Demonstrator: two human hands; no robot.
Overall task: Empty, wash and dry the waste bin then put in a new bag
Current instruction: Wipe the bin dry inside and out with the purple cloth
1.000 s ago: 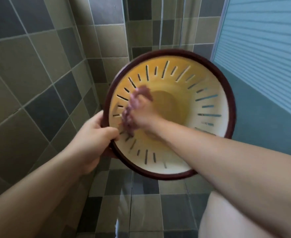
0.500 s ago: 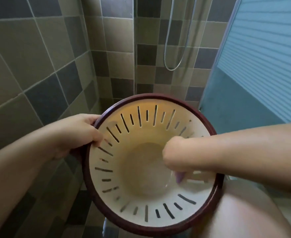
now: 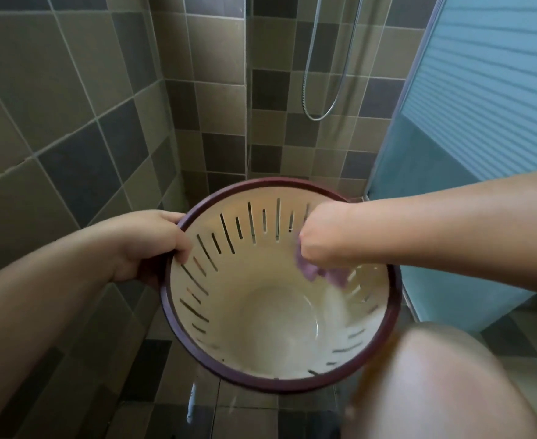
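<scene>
The right hand [image 3: 319,239] is curled into a fist around a small crumpled purple cloth [image 3: 321,274], whose loose end hangs below the knuckles and touches the inner wall of the round cream plastic waste bin with slotted sides and a dark maroon rim [image 3: 280,388]. The cloth sits on the far right of the wall, just under the rim, beside a row of slots. Across the opening, the left hand [image 3: 153,245] grips the rim, thumb inside against the wall and the other fingers wrapped outside and mostly hidden, holding the bin tilted toward the wearer above the tiled shower floor [image 3: 251,416].

This looks like the wiping step, washing or drying; which one cannot be told. To do it well, press the cloth flat rather than bunched, drag it along the slots so it reaches their edges, and turn the bin with the gripping hand so each section comes under the cloth. The base looks wet and glossy and likely needs a final pass. Beyond, a metal shower hose [image 3: 324,90] hangs on the tiled wall.
</scene>
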